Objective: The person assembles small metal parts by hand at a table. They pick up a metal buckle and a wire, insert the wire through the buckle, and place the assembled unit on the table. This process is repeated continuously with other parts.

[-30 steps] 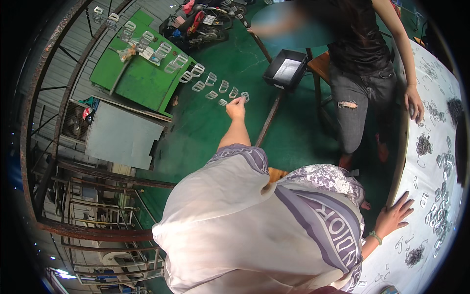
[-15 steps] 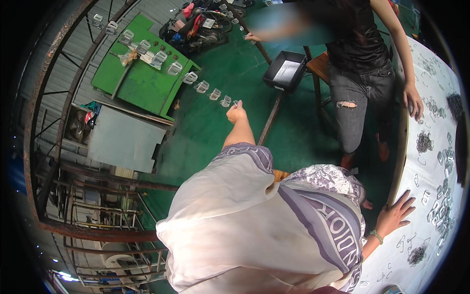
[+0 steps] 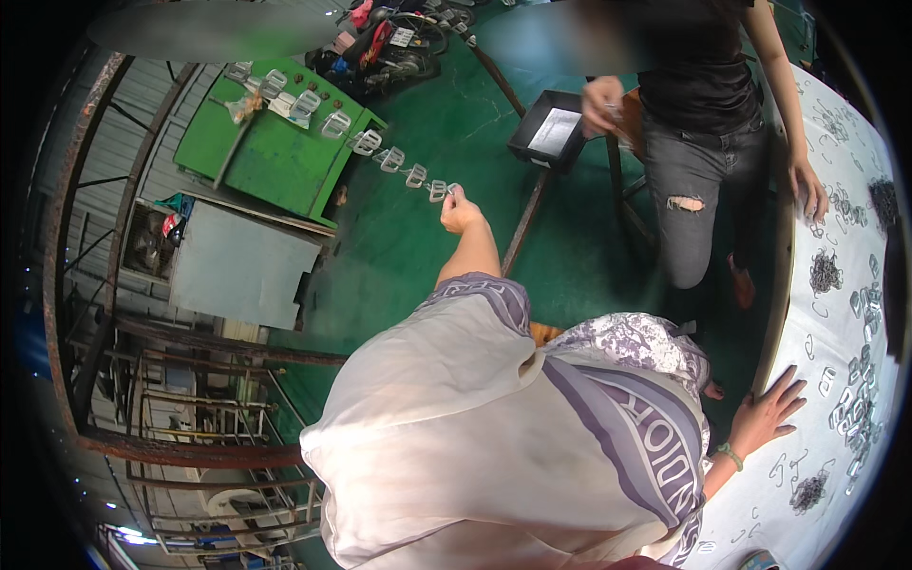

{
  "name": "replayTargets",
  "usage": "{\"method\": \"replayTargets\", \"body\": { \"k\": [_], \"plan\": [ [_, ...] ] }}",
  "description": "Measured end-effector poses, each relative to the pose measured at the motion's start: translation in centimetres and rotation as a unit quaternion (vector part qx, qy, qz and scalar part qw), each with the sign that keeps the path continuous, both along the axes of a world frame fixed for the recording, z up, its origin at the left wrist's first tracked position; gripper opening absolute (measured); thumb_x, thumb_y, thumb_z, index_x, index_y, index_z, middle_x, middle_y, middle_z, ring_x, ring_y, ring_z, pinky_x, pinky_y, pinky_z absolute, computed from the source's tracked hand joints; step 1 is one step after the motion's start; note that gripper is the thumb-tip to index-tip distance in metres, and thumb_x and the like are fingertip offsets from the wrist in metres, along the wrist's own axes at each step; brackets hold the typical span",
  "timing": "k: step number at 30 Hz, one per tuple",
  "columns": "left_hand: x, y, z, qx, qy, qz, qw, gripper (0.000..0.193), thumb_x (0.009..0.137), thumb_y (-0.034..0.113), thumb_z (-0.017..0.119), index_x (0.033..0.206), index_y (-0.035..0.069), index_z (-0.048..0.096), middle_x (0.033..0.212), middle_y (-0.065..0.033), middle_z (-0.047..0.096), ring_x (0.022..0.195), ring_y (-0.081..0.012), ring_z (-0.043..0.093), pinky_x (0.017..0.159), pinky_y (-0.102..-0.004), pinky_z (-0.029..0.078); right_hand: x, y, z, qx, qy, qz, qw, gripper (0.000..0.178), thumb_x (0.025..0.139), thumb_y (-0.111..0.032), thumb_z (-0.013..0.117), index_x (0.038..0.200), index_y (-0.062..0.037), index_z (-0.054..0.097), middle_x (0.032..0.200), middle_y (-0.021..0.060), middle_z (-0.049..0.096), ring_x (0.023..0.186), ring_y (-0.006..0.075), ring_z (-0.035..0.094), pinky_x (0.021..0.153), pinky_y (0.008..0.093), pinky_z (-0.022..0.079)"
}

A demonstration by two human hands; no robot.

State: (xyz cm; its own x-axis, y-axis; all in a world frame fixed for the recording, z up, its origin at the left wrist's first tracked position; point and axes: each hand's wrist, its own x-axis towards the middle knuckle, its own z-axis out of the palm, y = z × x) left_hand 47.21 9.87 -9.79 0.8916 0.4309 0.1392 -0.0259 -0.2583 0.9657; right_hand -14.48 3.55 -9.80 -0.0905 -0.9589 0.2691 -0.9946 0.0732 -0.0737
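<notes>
My left hand (image 3: 461, 212) reaches forward at the near end of a slanting row of silver metal buckles (image 3: 391, 160). Its fingers are pinched on a small shiny metal piece, mostly hidden by the fingertips, right beside the nearest buckle (image 3: 438, 191). My right hand (image 3: 768, 414) lies flat on the white-topped table (image 3: 779, 475), fingers spread and holding nothing. Past its fingertips lie many loose buckles (image 3: 855, 404) and a dark heap of wire hooks (image 3: 810, 492).
A co-worker in a black shirt (image 3: 703, 104) stands ahead, one hand (image 3: 809, 193) at the table. Beside them is a black bin (image 3: 546, 133). To the left are a green cabinet (image 3: 275, 171), a grey panel (image 3: 242, 266) and a rusty metal frame (image 3: 62, 313).
The row of buckles has shifted slightly, and my left hand stays at its near end. The co-worker's other hand has drawn back from the row toward their body. My right hand has not moved.
</notes>
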Motion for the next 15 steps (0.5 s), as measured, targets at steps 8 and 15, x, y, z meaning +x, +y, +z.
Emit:
{"method": "replayTargets", "body": {
  "k": [8, 15],
  "plan": [
    [-2.1, -1.6, -1.4, -0.004, 0.002, -0.068, 0.998, 0.028, 0.076, 0.027, 0.08, 0.091, 0.005, 0.076, 0.079, -0.0087, 0.073, 0.071, -0.0182, 0.066, 0.072, -0.0332, 0.052, 0.4, 0.0, 0.0, 0.023, -0.004, -0.018, 1.0, 0.1, 0.074, -0.008, 0.072, 0.154, -0.0296, 0.016, 0.159, 0.0098, 0.018, 0.145, 0.0372, 0.018, 0.104, 0.0724, 0.023],
    [-8.1, -4.2, -5.0, 0.311, -0.038, -0.566, 0.763, 0.032, 0.075, 0.031, 0.079, 0.095, 0.007, 0.075, 0.09, -0.0101, 0.072, 0.079, -0.0196, 0.068, 0.076, -0.0317, 0.051, 2.2, 0.5, 4.0, 0.069, -0.057, -0.032, 0.995, 0.109, 0.063, -0.028, 0.083, 0.152, -0.0178, 0.022, 0.158, 0.015, 0.018, 0.145, 0.0379, 0.015, 0.113, 0.0638, 0.012]
  ]
}}
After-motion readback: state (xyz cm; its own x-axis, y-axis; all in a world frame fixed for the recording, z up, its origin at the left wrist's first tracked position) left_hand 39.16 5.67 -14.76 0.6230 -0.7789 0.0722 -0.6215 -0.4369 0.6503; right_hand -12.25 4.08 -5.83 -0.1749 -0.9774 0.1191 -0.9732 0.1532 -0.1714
